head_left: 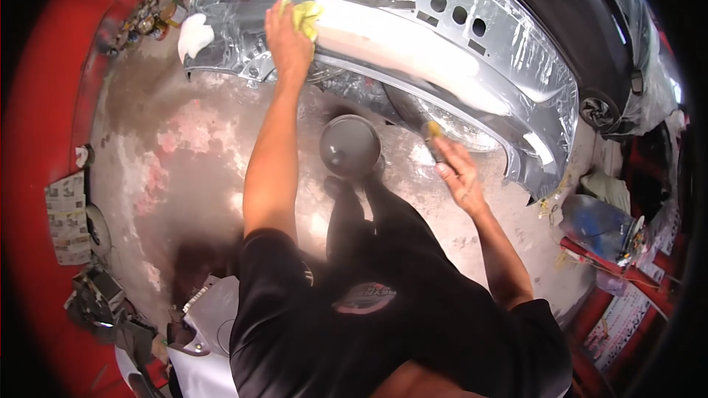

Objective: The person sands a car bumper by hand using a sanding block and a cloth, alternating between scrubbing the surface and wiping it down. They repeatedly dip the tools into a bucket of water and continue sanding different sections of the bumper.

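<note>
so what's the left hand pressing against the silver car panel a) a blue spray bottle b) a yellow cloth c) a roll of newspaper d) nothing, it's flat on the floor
b: the left hand is raised to the silver car panel with a yellow cloth bunched under its fingers, while the right hand holds a small yellow-tipped tool lower down.

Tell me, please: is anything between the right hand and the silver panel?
Nothing visible blocks it. The right hand holds a small tool just below the silver panel, with only open floor between them. The grey bowl stands to its left, out of the way. The left hand presses a yellow cloth on the panel.
</note>
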